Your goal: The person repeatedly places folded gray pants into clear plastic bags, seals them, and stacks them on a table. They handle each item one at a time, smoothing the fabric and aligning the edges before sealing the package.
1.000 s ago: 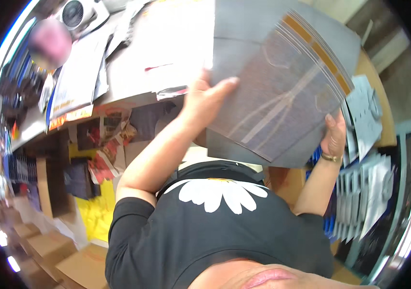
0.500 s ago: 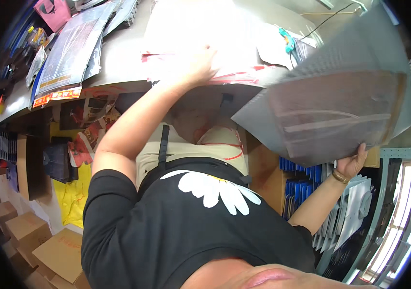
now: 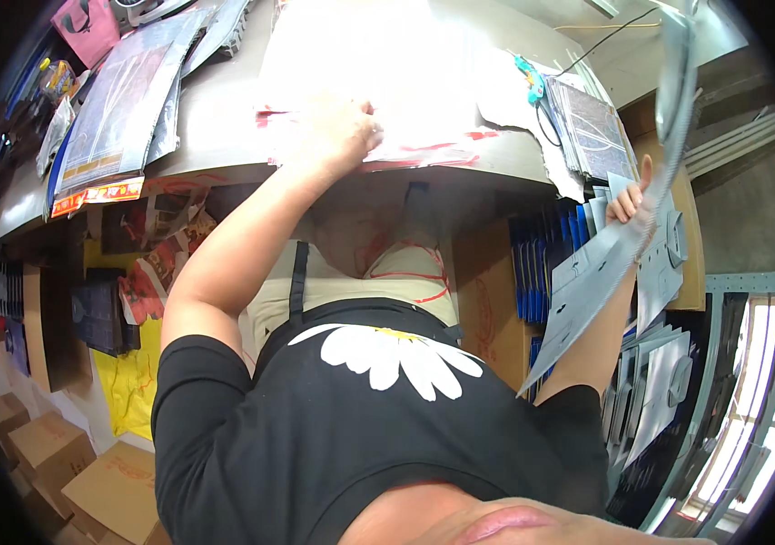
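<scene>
On the table, my left hand (image 3: 342, 132) rests over the near edge of a glaring white surface (image 3: 378, 54), close to strips of red tape (image 3: 437, 150). Its fingers are curled; whatever may be inside them is hidden. Off to the right, my right hand (image 3: 631, 200) grips a large thin grey plastic sheet (image 3: 578, 282) by its edge, thumb pointing up. The sheet stands almost edge-on, with small slots in its lower face, and covers part of my right forearm.
Grey patterned panels (image 3: 124, 100) lie at the table's left. Teal-handled snips (image 3: 530, 80) sit beside another stack of panels (image 3: 587, 123) on the right. Below are blue folder-like pieces (image 3: 533, 263), grey plastic pieces (image 3: 655, 381) and cardboard boxes (image 3: 115, 481).
My right hand has moved up and inward, turning the grey sheet from broadside to nearly edge-on. My left hand has shifted slightly left and nearer, its fingers still curled.
</scene>
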`<state>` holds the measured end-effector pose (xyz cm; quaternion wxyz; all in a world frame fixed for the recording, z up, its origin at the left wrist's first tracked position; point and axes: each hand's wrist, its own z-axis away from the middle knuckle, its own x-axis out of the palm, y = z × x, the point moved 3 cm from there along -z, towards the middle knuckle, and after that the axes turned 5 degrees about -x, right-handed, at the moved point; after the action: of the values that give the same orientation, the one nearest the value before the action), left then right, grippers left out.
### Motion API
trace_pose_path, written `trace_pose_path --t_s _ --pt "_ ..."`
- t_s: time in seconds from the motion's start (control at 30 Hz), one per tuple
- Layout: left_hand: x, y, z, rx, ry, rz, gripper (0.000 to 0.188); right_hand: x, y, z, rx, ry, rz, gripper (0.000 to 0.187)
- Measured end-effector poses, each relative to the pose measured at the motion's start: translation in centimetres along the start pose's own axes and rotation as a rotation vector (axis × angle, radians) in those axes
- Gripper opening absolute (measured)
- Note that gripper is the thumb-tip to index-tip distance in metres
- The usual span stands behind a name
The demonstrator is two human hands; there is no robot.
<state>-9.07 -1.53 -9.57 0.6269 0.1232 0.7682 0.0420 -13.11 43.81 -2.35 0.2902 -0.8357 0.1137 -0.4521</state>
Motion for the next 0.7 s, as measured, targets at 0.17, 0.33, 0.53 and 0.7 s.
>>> trace_pose_path --t_s 0.17,0.33,0.53,0.7 --pt "0.5 -3.3 -0.2 -0.128 0.146 0.271 0.024 4.5 3.6 -3.0 0.169 -0.149 -0.156 0.038" --pt "1.2 -0.9 0.1 0.066 0.101 -0.028 0.031 2.8 6.5 -4.6 0.357 -0.151 -0.252 0.046" --pt "-0.8 -1.9 -0.3 -0.073 0.128 0.231 0.023 4.9 13.6 -4.5 0.438 0.106 0.316 0.059" --pt "-1.0 -5.2 -1.9 -0.071 0.091 0.298 0.023 6.1 18.8 -5.4 0.699 0.027 0.493 0.05"
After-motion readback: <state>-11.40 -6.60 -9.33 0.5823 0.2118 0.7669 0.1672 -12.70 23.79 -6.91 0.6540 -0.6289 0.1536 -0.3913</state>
